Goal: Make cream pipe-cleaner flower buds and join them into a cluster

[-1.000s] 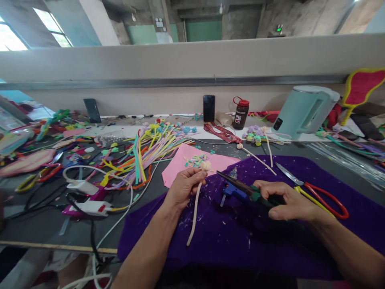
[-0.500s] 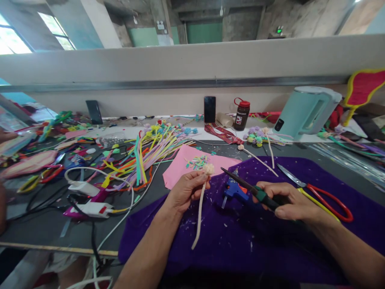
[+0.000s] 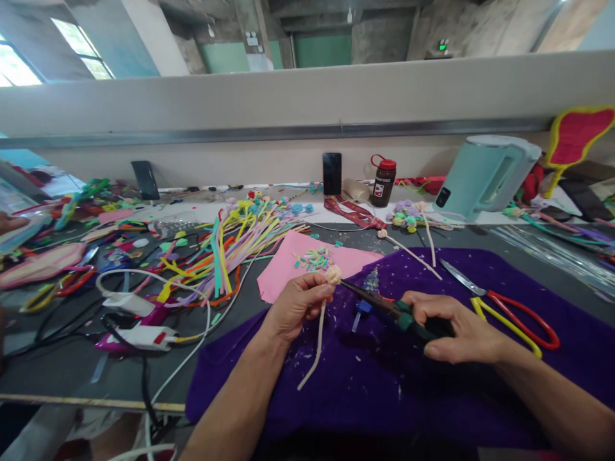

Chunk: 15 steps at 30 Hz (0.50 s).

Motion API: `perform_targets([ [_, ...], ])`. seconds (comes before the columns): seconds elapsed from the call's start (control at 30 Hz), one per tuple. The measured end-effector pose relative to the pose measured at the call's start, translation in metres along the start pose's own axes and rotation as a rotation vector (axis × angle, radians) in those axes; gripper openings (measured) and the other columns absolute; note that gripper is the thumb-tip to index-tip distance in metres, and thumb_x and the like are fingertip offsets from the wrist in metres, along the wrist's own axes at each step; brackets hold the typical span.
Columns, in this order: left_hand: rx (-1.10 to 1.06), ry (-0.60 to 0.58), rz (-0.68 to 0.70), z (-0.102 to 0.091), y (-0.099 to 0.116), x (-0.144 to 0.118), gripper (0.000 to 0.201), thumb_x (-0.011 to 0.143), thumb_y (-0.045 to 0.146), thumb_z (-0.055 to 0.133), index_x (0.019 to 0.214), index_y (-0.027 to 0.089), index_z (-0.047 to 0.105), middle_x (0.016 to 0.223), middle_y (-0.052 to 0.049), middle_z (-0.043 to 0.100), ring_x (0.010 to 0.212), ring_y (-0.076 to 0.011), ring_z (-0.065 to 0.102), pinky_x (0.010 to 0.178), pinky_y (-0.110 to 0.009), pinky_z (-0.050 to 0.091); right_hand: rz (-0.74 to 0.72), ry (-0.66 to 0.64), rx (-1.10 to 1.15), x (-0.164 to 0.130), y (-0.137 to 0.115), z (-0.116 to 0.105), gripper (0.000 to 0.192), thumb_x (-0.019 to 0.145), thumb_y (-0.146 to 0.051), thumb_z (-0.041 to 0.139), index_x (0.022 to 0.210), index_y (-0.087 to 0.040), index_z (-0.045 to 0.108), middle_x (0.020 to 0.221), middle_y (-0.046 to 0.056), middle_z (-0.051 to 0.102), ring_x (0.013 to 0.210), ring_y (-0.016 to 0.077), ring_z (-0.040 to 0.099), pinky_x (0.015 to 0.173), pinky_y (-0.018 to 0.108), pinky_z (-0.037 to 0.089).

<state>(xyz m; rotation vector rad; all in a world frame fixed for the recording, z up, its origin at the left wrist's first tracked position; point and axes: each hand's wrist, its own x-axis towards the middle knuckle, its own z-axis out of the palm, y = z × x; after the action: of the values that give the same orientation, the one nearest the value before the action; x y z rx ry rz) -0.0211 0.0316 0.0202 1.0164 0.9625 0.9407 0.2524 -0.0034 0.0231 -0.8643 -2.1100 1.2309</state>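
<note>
From the head view, your left hand is pinching a cream pipe cleaner just under its curled tip, above the purple cloth. Your right hand is gripping green-handled pliers, nose touching that tip.

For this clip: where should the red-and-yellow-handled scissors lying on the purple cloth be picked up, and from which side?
Grip the red-and-yellow-handled scissors by the handle loops, coming from above on the right. They lie flat on the purple cloth, blades pointing up-left, handles nearest the right hand.
</note>
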Motion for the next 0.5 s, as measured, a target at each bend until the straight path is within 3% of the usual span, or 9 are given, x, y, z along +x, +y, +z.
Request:
perform_targets([
  [0.5,0.065,0.003,0.008,0.0021,0.0001,-0.0005,0.021,0.065,0.028,0.068,0.062,0.014,0.052,0.052,0.005,0.052,0.035,-0.001,0.033,0.035,-0.016,0.016,0.01,-0.02,0.02,0.0019,0.0027,-0.0006,0.033,0.067,-0.044,0.064,0.062,-0.017,0.045,0.078,0.002,0.045,0.072,0.0161,0.042,0.065,0.028,0.034],
])
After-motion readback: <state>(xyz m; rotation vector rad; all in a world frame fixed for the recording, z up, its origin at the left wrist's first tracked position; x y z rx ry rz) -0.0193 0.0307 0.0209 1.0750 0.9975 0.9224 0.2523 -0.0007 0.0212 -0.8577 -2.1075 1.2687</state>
